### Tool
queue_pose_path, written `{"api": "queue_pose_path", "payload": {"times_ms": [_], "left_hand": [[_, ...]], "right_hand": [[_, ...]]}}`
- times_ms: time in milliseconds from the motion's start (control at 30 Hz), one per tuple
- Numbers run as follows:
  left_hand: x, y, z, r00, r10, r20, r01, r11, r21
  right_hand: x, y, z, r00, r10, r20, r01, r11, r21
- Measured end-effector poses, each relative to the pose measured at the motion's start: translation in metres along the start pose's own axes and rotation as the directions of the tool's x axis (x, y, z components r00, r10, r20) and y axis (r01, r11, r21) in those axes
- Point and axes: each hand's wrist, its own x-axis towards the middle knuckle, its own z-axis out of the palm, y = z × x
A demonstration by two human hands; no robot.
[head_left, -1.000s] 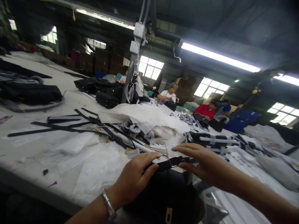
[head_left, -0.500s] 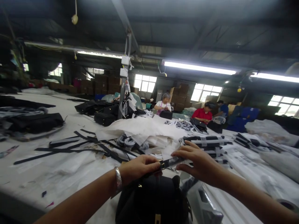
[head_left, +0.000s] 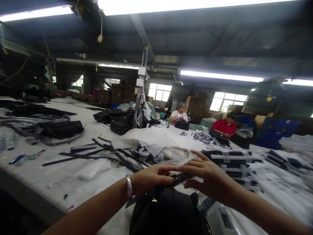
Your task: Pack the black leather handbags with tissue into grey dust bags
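My left hand (head_left: pixel 150 179) and my right hand (head_left: pixel 205 176) meet over a black handbag (head_left: pixel 166 212) at the near edge of the table. Both pinch a black strap with a gold buckle (head_left: pixel 179 178) just above the bag. The left fingers close on the strap's left end. My right thumb and lower fingers grip its right end, and the upper fingers stick out. A silver bangle (head_left: pixel 129 187) circles my left wrist. The bag's lower part runs out of the frame.
The long white table (head_left: pixel 73 169) carries loose black straps (head_left: pixel 97 155), heaps of white paper (head_left: pixel 156 137), wrapped strap bundles (head_left: pixel 230 158) and black bags (head_left: pixel 119 125). A pole with sockets (head_left: pixel 140 94) rises mid-table. Two seated people (head_left: pixel 179 114) work at the far side.
The camera has tilted up, showing more ceiling. My hands have drawn closer together on the strap, and the buckle is now mostly covered by my fingers.
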Motion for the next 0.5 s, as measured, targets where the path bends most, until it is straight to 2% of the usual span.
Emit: {"api": "queue_pose_path", "payload": {"times_ms": [100,233,400,500], "left_hand": [[-0.002,0.001,-0.004,0.999,-0.014,0.037,0.015,1.000,-0.026],[0.000,-0.001,-0.012,1.000,-0.023,0.017,0.025,0.997,-0.073],[0.005,0.002,-0.015,0.989,-0.133,0.064,0.142,0.975,-0.170],[0.009,0.005,-0.013,0.983,-0.142,0.118,0.162,0.969,-0.187]], "right_hand": [[0.003,-0.003,0.000,0.999,-0.030,-0.016,0.028,0.996,-0.080],[0.001,0.000,0.001,0.997,-0.062,-0.034,0.055,0.983,-0.177],[-0.006,0.002,0.003,0.980,-0.116,-0.164,0.078,0.971,-0.225],[-0.010,-0.001,0.006,0.953,-0.180,-0.246,0.108,0.954,-0.279]]}}
